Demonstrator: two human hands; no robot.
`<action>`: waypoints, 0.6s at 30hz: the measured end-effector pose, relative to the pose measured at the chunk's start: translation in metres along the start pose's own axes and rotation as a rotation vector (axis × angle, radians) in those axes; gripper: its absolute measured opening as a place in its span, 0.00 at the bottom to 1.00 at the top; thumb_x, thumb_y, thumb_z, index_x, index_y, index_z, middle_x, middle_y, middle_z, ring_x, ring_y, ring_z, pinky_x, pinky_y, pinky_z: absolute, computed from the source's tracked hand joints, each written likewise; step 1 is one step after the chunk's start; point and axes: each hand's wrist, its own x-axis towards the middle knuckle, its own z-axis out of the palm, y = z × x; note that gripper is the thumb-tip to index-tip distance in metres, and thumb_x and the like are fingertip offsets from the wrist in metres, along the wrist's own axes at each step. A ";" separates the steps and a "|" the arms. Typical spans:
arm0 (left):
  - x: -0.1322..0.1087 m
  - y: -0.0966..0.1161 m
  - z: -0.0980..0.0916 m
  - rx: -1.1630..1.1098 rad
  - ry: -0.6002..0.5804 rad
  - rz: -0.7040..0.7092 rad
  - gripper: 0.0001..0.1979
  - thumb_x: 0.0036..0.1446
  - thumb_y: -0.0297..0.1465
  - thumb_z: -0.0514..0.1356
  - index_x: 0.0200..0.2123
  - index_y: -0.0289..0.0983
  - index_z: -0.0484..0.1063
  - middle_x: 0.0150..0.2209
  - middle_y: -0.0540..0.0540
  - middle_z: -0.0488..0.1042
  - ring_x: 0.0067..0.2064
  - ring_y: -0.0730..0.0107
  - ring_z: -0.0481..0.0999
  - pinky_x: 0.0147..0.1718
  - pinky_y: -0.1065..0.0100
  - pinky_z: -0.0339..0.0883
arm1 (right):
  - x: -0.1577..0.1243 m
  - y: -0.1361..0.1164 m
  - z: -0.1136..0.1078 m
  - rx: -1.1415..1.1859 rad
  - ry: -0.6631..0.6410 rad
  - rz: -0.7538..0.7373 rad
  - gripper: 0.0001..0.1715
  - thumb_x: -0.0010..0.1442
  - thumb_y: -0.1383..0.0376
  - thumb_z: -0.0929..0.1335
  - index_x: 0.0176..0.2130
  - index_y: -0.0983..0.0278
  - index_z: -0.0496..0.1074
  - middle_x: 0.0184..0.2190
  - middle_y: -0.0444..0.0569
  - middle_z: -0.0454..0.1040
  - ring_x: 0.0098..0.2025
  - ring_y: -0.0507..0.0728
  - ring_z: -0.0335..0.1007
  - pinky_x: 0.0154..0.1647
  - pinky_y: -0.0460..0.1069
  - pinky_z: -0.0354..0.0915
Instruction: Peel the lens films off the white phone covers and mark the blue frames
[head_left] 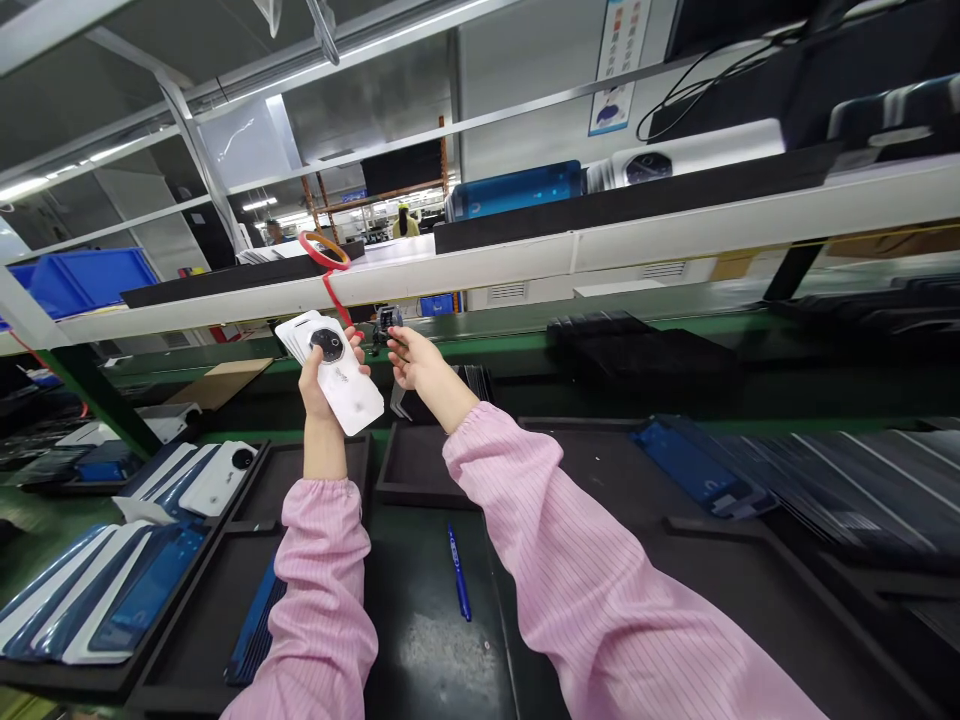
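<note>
My left hand (pixel 321 375) is closed around a small fanned stack of white phone back covers (pixel 351 392). The front cover has a round black camera ring and faces me, tilted. Just right of the stack, my right hand (pixel 414 358) reaches forward with thumb and forefinger pinched and the other fingers curled. Its fingertips are at a small dark device (pixel 387 320) below the shelf edge; what they pinch is too small to make out. A strip of red tape (pixel 339 300) hangs from the shelf beside the device, down towards the covers.
A red tape roll (pixel 324 250) sits on the white shelf (pixel 525 262) crossing ahead. Black trays (pixel 427 465) stand on the green bench. White and blue covers (pixel 150 560) fill trays at left; dark covers (pixel 847 490) lie at right. A blue pen (pixel 459 575) lies between my arms.
</note>
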 end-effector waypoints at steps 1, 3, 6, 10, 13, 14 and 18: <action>-0.004 0.000 0.000 -0.007 0.006 -0.001 0.25 0.54 0.46 0.66 0.46 0.32 0.79 0.49 0.36 0.77 0.35 0.71 0.76 0.31 0.72 0.70 | -0.002 0.002 -0.006 -0.003 -0.017 -0.021 0.15 0.73 0.58 0.71 0.53 0.66 0.74 0.46 0.50 0.76 0.40 0.55 0.76 0.40 0.51 0.77; -0.012 0.001 0.000 -0.022 0.023 -0.001 0.25 0.54 0.47 0.65 0.47 0.33 0.79 0.51 0.35 0.77 0.35 0.70 0.76 0.31 0.71 0.71 | -0.006 0.006 -0.017 -0.010 -0.054 -0.070 0.13 0.73 0.60 0.71 0.51 0.67 0.75 0.45 0.49 0.77 0.40 0.55 0.76 0.40 0.51 0.77; -0.021 0.004 0.002 -0.061 0.049 -0.001 0.27 0.55 0.47 0.64 0.49 0.31 0.79 0.49 0.33 0.78 0.34 0.70 0.76 0.32 0.71 0.71 | -0.011 0.013 -0.032 -0.021 -0.101 -0.169 0.10 0.72 0.61 0.72 0.47 0.67 0.76 0.42 0.48 0.78 0.38 0.54 0.76 0.40 0.50 0.76; -0.026 0.012 0.002 -0.082 0.080 -0.022 0.28 0.59 0.46 0.58 0.50 0.29 0.78 0.44 0.33 0.79 0.33 0.68 0.78 0.31 0.70 0.72 | -0.015 0.023 -0.049 -0.051 -0.146 -0.299 0.09 0.70 0.62 0.73 0.42 0.67 0.77 0.37 0.46 0.79 0.36 0.53 0.77 0.40 0.50 0.75; -0.030 0.017 -0.001 -0.099 0.136 -0.016 0.27 0.62 0.45 0.54 0.51 0.29 0.78 0.39 0.34 0.80 0.36 0.63 0.81 0.31 0.69 0.74 | -0.018 0.029 -0.062 -0.088 -0.173 -0.382 0.12 0.65 0.58 0.77 0.38 0.66 0.79 0.34 0.45 0.80 0.34 0.52 0.76 0.39 0.48 0.73; -0.033 0.017 -0.002 -0.105 0.156 -0.014 0.28 0.63 0.45 0.53 0.51 0.29 0.78 0.38 0.33 0.80 0.38 0.62 0.82 0.32 0.69 0.75 | -0.020 0.031 -0.066 -0.103 -0.183 -0.411 0.14 0.62 0.56 0.78 0.37 0.65 0.79 0.33 0.45 0.80 0.33 0.52 0.76 0.39 0.48 0.72; -0.056 0.007 0.000 -0.095 0.203 -0.110 0.28 0.65 0.47 0.52 0.50 0.30 0.79 0.40 0.31 0.82 0.34 0.64 0.81 0.31 0.68 0.76 | -0.034 0.038 -0.080 -0.175 -0.241 -0.559 0.21 0.50 0.48 0.81 0.33 0.61 0.81 0.33 0.46 0.81 0.35 0.54 0.77 0.42 0.49 0.73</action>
